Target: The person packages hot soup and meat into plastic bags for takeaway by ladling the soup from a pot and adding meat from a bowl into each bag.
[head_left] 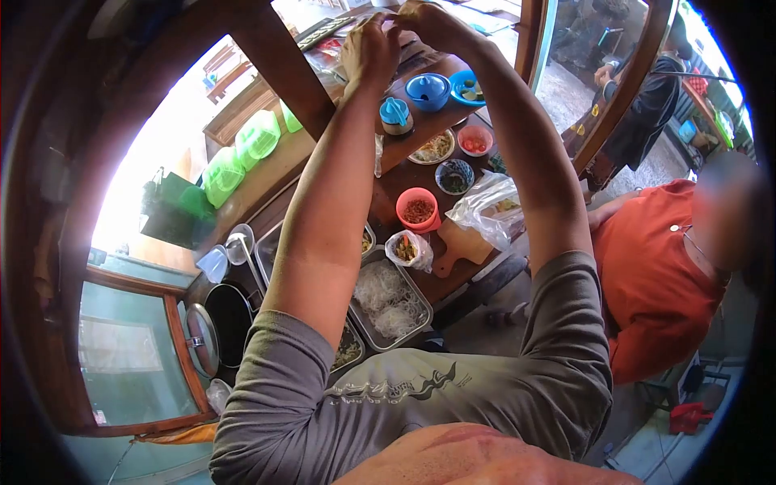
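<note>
The wooden counter (404, 182), dark brown and smooth, runs diagonally through the view and carries most of the items. A person in an orange shirt (655, 275) sits at its right side. A rectangular metal tray (420, 311), thin-walled and shiny, holds pale, tangled white noodles (386, 301). Left of it stands a round black pot (230, 323) with its domed metal lid (202, 339) propped at the rim. A crumpled clear plastic bag (489, 206) lies on the counter beside a flat wooden cutting board (461, 246) with a short handle. Just left of the board, a small knotted plastic bag (408, 250) holds mixed food. A round orange plastic cup (418, 210) contains brown granular matter. Farther along stand a blue lidded bowl (428, 90), glossy and round, and a small blue-lidded jar (395, 115).

Both arms are raised above the counter. The left hand (368, 52) and the right hand (432, 24) meet at the top of the view, well above the bowls. The fingers of both are curled inward and pinch a thin, pale strip (394, 18) stretched between them; its material cannot be determined. The strip sits at the upper edge of the view, touching both sets of fingertips.
</note>
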Tool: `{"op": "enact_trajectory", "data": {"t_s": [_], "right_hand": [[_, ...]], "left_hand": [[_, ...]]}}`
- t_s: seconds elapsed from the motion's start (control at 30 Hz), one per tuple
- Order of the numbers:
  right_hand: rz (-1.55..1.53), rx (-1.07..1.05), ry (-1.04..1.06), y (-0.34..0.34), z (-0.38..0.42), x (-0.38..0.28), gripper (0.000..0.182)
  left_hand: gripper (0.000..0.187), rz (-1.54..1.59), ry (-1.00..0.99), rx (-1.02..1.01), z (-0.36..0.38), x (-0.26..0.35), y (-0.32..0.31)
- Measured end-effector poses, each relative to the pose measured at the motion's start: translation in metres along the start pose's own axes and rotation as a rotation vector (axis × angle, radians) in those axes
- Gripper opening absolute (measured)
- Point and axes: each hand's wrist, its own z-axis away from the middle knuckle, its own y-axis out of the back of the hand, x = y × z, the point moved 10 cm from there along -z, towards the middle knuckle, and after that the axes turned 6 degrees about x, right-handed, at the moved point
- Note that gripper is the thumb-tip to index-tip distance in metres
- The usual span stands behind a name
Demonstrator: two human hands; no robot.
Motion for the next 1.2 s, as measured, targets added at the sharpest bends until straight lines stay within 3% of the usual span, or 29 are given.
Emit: {"op": "enact_trajectory", "data": {"t_s": [0.07,0.17,0.27,0.37,0.4,0.47,0.53,0.73,0.9,1.0,1.2], "right_hand": [[-0.038,0.144,0.070,-0.003,0.002,0.003,0.014],[-0.055,0.131,0.077,0.007,0.009,0.001,0.015],[-0.088,0.153,-0.294,0.026,0.016,0.007,0.017],[-0.080,0.156,-0.080,0.031,0.013,-0.002,0.013],[-0.113,0.066,-0.095,0.022,0.015,0.006,0.016],[-0.178,-0.112,-0.106,0.005,0.018,0.025,0.025],[-0.259,-0.090,-0.128,0.014,0.022,0.019,0.023],[-0.085,-0.047,-0.302,0.024,0.028,0.008,0.015],[-0.247,-0.004,-0.324,0.024,0.026,0.017,0.015],[-0.251,0.056,-0.274,0.027,0.025,0.015,0.015],[-0.080,0.174,-0.151,0.054,0.026,-0.014,0.012]], "left_hand": [[0.032,-0.011,-0.009,0.032,-0.004,-0.018,-0.017],[0.030,-0.103,0.079,-0.054,0.004,0.002,0.004],[0.027,-0.242,0.046,-0.058,-0.002,-0.015,-0.013],[0.025,-0.117,-0.182,0.216,0.006,0.008,0.001],[0.025,0.007,-0.316,0.302,0.006,-0.005,-0.023],[0.038,-0.047,-0.253,0.130,0.009,-0.007,-0.040],[0.037,-0.169,-0.144,-0.032,0.014,0.028,0.001],[0.019,-0.109,-0.093,0.020,0.018,0.028,0.011],[0.022,0.047,-0.119,0.099,0.018,0.030,0.020],[0.022,0.117,-0.127,0.112,0.010,0.018,0.010],[0.021,-0.049,-0.031,0.077,0.011,0.012,0.005]]}}
